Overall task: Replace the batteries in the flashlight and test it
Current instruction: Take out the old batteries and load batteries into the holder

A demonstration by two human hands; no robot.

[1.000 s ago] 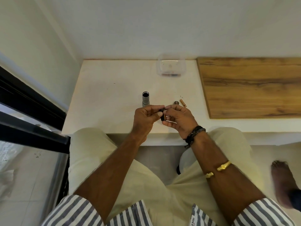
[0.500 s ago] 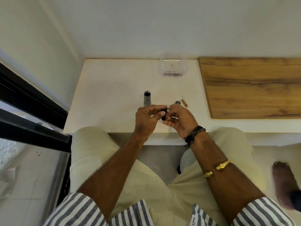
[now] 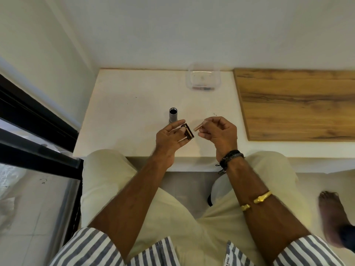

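Observation:
The grey flashlight body [image 3: 173, 116] stands upright on the white table [image 3: 124, 112], its open end facing up. Just in front of it, my left hand [image 3: 170, 140] holds a small black battery holder [image 3: 188, 132] between fingers and thumb. To the right, my right hand [image 3: 219, 132] pinches a copper-coloured battery [image 3: 198, 127], its tip pointing toward the holder. A small gap separates battery and holder.
A clear plastic box [image 3: 204, 78] with small items sits at the back of the table by the wall. A wooden board [image 3: 297, 104] covers the surface to the right. A black window frame [image 3: 28, 121] runs along the left. A bare foot [image 3: 332, 212] is on the floor at right.
My hands were together on the black holder; they have now moved apart. The right hand now holds a battery, and the loose battery and small part on the table are out of sight.

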